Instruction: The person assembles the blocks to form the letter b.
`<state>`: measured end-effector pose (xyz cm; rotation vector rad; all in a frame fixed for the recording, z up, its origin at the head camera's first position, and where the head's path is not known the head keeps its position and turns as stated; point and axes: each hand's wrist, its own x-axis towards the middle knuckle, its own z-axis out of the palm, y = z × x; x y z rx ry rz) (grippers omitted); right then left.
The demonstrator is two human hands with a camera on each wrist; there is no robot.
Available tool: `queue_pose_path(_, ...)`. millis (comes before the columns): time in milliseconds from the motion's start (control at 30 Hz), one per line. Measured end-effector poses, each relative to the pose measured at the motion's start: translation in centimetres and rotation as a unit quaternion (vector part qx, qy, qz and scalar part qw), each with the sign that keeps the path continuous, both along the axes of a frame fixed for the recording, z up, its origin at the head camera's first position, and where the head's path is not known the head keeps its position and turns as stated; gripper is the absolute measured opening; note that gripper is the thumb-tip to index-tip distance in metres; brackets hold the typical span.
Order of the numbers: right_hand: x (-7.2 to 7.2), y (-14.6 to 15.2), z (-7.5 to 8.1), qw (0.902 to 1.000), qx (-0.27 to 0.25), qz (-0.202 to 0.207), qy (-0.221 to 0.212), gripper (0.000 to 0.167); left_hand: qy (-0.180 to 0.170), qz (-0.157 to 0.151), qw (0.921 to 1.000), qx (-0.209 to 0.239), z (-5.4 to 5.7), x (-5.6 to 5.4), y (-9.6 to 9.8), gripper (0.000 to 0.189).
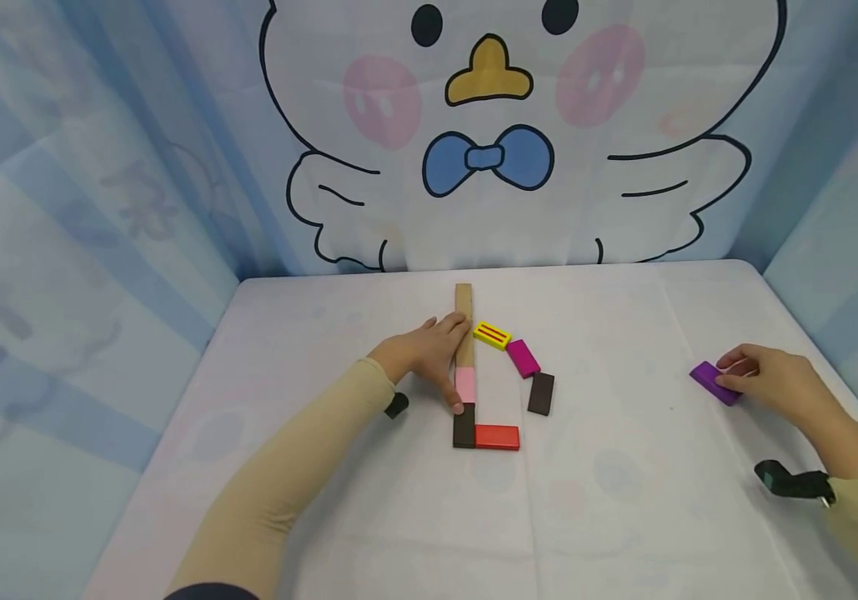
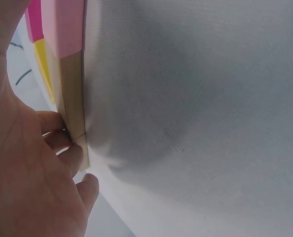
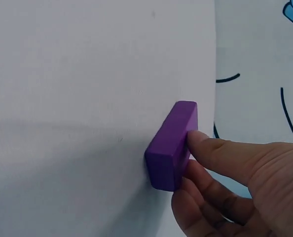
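On the white table, plain wooden blocks (image 1: 464, 348), a pink block (image 1: 464, 384) and a dark brown block (image 1: 464, 427) form a straight column. My left hand (image 1: 434, 352) rests along it, fingertips touching the wooden blocks and thumb down by the pink and brown ones. In the left wrist view, the fingers lie loosely against the wood (image 2: 72, 94). Far to the right, my right hand (image 1: 777, 385) pinches a purple block (image 1: 714, 383) between thumb and fingers. The right wrist view shows this purple block (image 3: 172, 143) held tilted; whether it touches the table I cannot tell.
A red block (image 1: 497, 437) extends rightward from the column's near end. A yellow striped block (image 1: 492, 335), a magenta block (image 1: 523, 358) and another dark brown block (image 1: 541, 394) curve down from the column's upper right. Behind the table hangs a printed cloth (image 1: 489, 225).
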<state>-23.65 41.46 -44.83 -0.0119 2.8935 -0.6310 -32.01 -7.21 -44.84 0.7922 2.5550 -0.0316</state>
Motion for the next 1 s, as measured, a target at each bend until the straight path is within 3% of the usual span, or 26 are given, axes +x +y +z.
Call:
queue_pose_path(300, 0.5, -2.4, 0.4, 0.9988, -0.011, 0.043, -0.019, 0.045, -0.003, 0.005, 0.9999, 0.008, 0.0, 0.1, -0.1, 0.149)
queue_pose_path(733, 2.4, -6.3, 0.1, 0.995, -0.068, 0.038, -0.062, 0.045, -0.005, 0.0, 1.0, 0.006, 0.1, -0.1, 0.1, 0.15)
queue_pose_path(1000, 3.2, -9.2, -0.4, 0.9901, -0.1, 0.058, -0.08, 0.043, -0.009, 0.004, 0.9999, 0.006, 0.1, -0.1, 0.0, 0.15)
